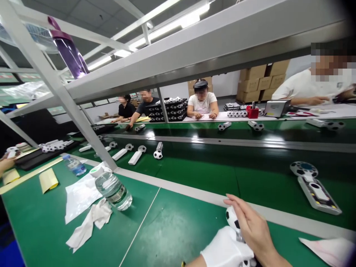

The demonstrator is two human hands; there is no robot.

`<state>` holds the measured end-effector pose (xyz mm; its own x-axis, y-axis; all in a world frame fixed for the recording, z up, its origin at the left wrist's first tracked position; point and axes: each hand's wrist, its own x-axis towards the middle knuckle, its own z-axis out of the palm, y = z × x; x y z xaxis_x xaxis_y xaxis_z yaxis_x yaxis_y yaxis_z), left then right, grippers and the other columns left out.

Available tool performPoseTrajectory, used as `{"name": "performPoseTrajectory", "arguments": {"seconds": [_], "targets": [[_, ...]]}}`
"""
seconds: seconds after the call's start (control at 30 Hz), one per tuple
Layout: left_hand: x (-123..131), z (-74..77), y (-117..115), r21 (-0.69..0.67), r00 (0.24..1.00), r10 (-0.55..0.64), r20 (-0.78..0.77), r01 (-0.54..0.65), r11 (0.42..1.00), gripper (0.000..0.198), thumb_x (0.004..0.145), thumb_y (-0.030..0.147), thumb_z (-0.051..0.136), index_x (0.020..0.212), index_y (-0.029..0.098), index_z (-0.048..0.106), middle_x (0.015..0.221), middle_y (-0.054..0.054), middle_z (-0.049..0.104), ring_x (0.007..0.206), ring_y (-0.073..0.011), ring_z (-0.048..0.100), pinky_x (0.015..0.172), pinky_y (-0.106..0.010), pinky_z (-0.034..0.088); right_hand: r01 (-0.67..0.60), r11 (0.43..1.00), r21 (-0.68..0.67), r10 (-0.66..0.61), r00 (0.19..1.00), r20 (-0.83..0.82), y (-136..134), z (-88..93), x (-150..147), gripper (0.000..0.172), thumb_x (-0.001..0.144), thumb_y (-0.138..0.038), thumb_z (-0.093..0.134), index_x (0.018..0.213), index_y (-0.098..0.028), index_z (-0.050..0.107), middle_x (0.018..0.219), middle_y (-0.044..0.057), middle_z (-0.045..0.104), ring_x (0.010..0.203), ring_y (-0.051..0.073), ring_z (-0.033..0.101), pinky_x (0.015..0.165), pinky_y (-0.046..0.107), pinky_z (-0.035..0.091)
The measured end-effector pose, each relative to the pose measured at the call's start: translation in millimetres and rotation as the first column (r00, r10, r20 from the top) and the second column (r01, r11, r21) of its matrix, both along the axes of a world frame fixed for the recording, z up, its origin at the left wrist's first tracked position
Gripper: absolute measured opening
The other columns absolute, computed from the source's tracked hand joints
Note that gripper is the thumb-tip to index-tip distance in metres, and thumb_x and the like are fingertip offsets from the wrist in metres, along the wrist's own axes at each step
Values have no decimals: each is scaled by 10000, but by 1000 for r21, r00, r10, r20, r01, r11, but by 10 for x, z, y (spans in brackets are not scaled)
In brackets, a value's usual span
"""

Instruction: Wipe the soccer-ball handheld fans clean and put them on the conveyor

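Near the bench's front edge, a small white device with a round football-patterned head (pixel 232 218) is partly hidden between my hands. My left hand (pixel 226 248), in a white glove, is closed around its lower part. My bare right hand (pixel 251 226) lies along the right side of the device, its fingers straight and together, pointing up and to the left. Its thumb is hidden. Below the glove, another patch of black-and-white pattern shows. On the green belt to the right lies a similar device (pixel 318 189) with its white case open and inner parts showing.
A large water bottle (pixel 114 191), crumpled tissue (pixel 90 224) and smaller bottle (pixel 74 165) are on the green bench to the left. A white scrap (pixel 329 250) lies at right. Several football-patterned devices (pixel 137 155) sit along the belt. A metal post (pixel 80 118) rises nearby; co-workers sit opposite.
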<state>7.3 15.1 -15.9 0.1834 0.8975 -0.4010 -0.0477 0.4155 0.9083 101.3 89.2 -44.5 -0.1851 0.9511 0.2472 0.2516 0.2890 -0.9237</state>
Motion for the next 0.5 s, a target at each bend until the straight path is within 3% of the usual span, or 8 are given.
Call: {"name": "performPoseTrajectory", "arguments": {"seconds": [0.07,0.17,0.3,0.4,0.5], "targets": [[14,-13,-19,-8,1000,-12,-17,12,1000,224,850,341,508,1005,188,561,941,-51,598,776,-140,574,626,-290,511,-7,1000,-29,8,1000,12,10,1,25,363,823,-466,422,1028,-237,616,922,46,693,894,236,597,805,323,435],[45,-48,-52,-7,999,-9,-50,8,1000,244,856,335,503,1000,144,557,912,-41,595,732,-117,577,624,-275,507,42,979,-198,-53,997,-50,94,9,73,394,818,-500,423,1037,-224,598,831,48,689,825,218,603,740,298,449],[72,-128,-8,19,993,28,-112,-26,999,235,858,334,501,975,140,562,886,-35,598,709,-110,573,613,-269,503,90,899,-429,-238,923,-303,273,-6,179,463,760,-490,526,1096,-174,556,645,15,607,597,172,566,566,269,458],[20,-168,225,69,982,80,-174,-69,995,213,855,333,503,939,150,571,876,-31,597,714,-111,566,627,-274,496,238,849,-472,-420,846,-329,363,-57,286,470,753,-466,544,1126,-181,541,647,-6,562,498,123,492,458,225,398],[-147,-137,669,162,956,177,-235,-142,977,154,835,294,524,827,155,588,828,-17,593,721,-118,550,671,-283,473,316,875,-367,-382,916,-121,360,-161,337,427,797,-513,455,1072,-213,583,748,36,616,610,172,555,516,259,426]]}}
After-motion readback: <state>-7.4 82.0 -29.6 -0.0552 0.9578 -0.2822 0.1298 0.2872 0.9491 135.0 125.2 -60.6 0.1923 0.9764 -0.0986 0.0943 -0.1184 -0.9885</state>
